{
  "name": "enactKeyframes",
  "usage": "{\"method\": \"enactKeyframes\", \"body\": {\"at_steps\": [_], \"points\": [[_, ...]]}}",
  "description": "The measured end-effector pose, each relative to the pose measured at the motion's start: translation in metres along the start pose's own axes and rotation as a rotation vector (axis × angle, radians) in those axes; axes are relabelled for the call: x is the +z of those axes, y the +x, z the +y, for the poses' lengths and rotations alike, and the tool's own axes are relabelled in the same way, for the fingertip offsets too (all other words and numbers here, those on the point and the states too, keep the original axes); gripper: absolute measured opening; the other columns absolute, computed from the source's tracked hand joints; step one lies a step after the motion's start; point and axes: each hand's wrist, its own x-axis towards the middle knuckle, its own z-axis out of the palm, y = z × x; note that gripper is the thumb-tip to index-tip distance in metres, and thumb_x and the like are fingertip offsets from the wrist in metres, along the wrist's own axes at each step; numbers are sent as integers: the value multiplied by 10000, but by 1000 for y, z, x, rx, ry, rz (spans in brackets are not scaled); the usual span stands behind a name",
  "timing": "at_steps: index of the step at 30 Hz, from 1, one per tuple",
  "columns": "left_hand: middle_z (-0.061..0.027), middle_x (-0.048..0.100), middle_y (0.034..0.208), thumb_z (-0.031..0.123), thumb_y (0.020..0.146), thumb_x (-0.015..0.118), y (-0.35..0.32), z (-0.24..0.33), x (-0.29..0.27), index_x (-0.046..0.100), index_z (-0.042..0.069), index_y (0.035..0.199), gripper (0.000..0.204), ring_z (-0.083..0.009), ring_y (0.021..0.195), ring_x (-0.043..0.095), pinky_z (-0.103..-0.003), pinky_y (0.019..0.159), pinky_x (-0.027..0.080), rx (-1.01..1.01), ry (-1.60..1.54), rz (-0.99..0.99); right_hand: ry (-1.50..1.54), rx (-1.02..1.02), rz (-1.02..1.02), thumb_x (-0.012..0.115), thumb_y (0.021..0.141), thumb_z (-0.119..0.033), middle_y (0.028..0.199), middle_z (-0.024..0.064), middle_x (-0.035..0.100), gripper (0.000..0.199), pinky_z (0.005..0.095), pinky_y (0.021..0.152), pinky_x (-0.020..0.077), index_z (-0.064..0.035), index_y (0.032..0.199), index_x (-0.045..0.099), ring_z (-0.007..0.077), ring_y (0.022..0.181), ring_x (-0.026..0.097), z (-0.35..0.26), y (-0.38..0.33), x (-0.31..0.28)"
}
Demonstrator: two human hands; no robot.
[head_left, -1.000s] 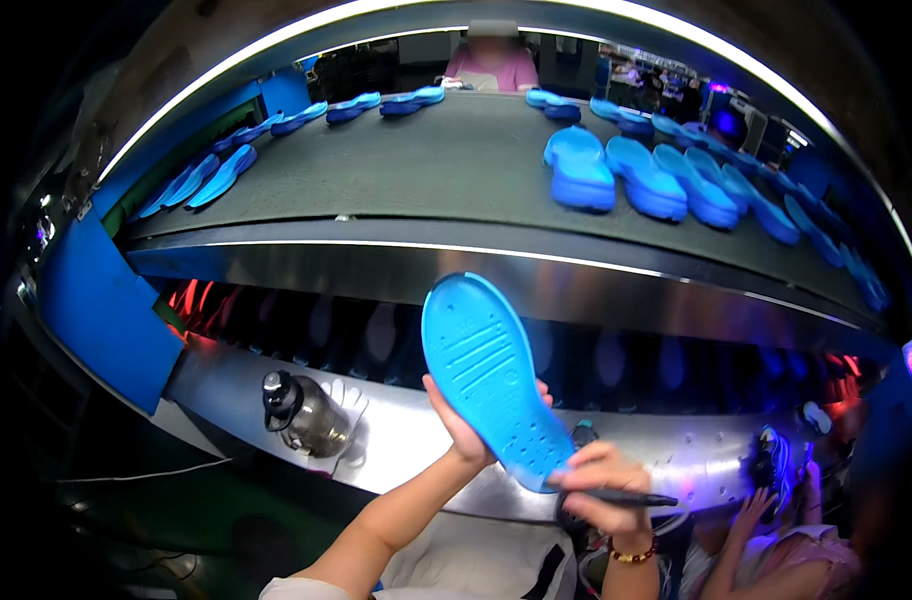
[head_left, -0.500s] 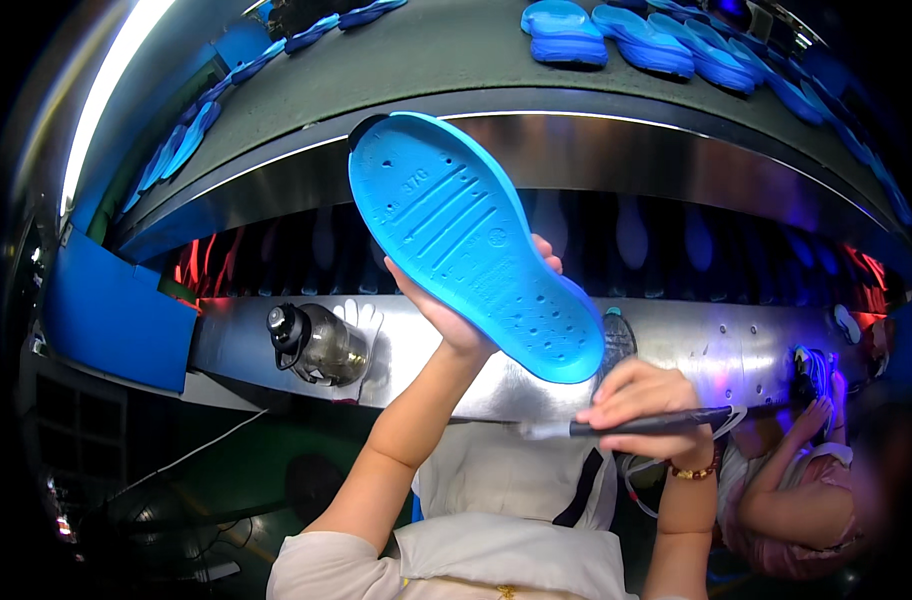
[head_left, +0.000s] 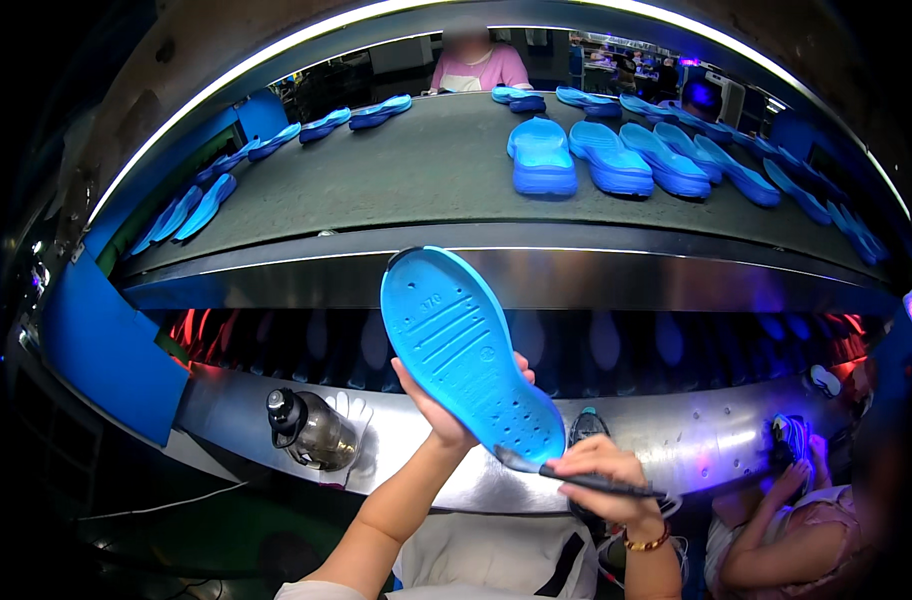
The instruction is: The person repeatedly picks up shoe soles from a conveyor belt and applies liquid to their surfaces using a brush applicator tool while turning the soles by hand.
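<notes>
My left hand [head_left: 446,405] holds a bright blue shoe sole [head_left: 463,353] from behind, tilted up with its grooved underside facing me. Just below the sole's heel end, my right hand [head_left: 601,478] grips a dark pen-like tool [head_left: 576,478] whose tip touches the sole's lower edge. Both forearms rise from the bottom edge. The sole hangs in front of the metal edge of a conveyor belt [head_left: 396,180].
Many blue soles [head_left: 616,155] lie on the grey belt, with more along its left side [head_left: 201,205]. A dark water bottle [head_left: 311,430] rests on the metal ledge at left. Another person [head_left: 476,65] sits across the belt; a co-worker's hands [head_left: 791,470] are at right.
The view has tilted up, so more of the belt shows. The sole stays in my left hand and sits lower in view, and the tool's tip now touches its lower edge.
</notes>
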Motion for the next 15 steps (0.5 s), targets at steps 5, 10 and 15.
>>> {"method": "enactKeyframes", "body": {"at_steps": [5,10,15], "points": [[-223,567,929,872,604,90,4,7,-4,414,0,1171,1090,-324,794,598,-435,686,508,-11,26,25,262,52,-69,715,639,5,860,70,667,211,286,744,460,-10,844,666,174,844,576,-4,-2,-11],[-220,569,925,871,605,88,-2,8,0,419,1,1166,1086,-320,795,598,-430,690,510,-22,16,51,71,43,-31,697,623,50,863,81,663,250,273,744,456,-35,857,669,174,838,574,-2,-4,3],[-229,563,939,874,601,96,1,8,2,415,7,1176,1088,-314,806,599,-427,699,512,-30,26,53,236,187,215,680,628,77,850,113,645,236,270,753,458,5,852,660,170,827,564,10,0,3]]}}
